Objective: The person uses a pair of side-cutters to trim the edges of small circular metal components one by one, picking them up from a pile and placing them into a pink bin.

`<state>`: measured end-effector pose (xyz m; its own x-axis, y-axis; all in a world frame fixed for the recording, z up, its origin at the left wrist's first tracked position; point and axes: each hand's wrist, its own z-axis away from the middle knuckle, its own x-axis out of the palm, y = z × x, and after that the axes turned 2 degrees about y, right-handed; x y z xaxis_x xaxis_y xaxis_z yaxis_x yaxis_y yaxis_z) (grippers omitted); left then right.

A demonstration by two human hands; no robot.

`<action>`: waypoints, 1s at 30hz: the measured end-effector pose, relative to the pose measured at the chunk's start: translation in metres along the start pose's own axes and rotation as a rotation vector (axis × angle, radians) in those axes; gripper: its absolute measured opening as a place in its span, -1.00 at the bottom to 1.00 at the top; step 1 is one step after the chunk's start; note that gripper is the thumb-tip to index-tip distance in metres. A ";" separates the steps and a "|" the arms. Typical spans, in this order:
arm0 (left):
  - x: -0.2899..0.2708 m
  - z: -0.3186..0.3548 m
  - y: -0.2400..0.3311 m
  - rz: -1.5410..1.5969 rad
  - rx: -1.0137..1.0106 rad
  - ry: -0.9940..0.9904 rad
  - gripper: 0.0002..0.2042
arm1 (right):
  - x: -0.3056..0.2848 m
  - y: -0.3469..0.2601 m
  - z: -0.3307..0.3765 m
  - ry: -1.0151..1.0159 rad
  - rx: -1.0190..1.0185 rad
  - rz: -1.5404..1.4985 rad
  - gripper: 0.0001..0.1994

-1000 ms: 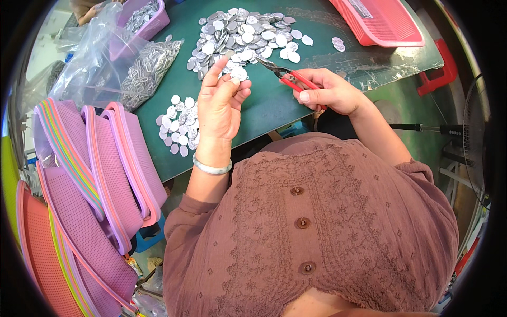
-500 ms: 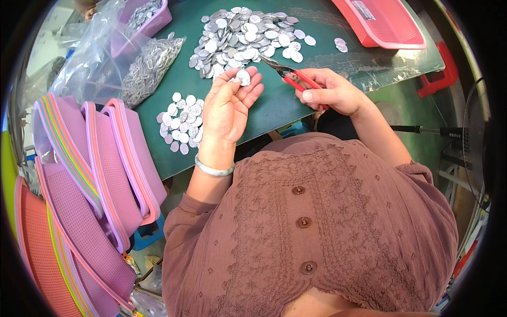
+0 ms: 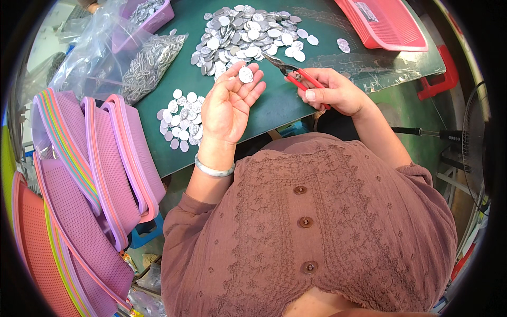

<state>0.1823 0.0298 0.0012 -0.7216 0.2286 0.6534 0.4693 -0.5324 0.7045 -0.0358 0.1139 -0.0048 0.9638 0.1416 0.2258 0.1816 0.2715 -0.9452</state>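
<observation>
Palm up, my left hand (image 3: 229,108) holds a small silver oval disc (image 3: 245,74) at its bent fingers, the thumb close beside it. A pale bangle (image 3: 214,168) circles that wrist. My right hand (image 3: 338,94) is closed around the red handles of a pair of pliers (image 3: 303,78). The dark jaws point left toward the fingers of my left hand, apart from the disc. Beyond both hands lies a large pile of silver oval discs (image 3: 248,33). A smaller group of discs (image 3: 179,119) lies left of my left wrist.
On the green table (image 3: 280,113) lie a clear bag of metal links (image 3: 150,66), a purple basket (image 3: 158,24) with metal pieces and a pink basket (image 3: 398,39). Stacked baskets (image 3: 84,211) crowd the left side. A red stool (image 3: 443,74) and a fan (image 3: 475,142) stand right.
The disc in my left hand has shifted slightly up and now shows a brighter, plainer face. The pliers and my right hand have hardly moved.
</observation>
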 end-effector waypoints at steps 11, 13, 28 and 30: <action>-0.010 -0.003 -0.003 0.082 -0.020 -0.064 -0.63 | 0.001 0.000 0.000 0.006 -0.009 0.019 -0.50; -0.022 -0.011 -0.005 0.270 -0.110 -0.210 -0.62 | 0.000 0.000 0.000 0.005 -0.012 0.017 -0.50; -0.025 0.001 0.016 -0.018 -0.073 -0.183 -0.50 | 0.000 0.001 0.000 -0.006 -0.013 0.003 -0.49; -0.032 0.008 0.019 -0.611 0.145 0.103 -0.72 | -0.001 0.001 0.001 0.006 -0.016 0.013 -0.49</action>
<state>0.2181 0.0184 -0.0037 -0.9229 0.3726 0.0967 0.0163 -0.2131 0.9769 -0.0371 0.1151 -0.0061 0.9673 0.1396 0.2119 0.1717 0.2546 -0.9517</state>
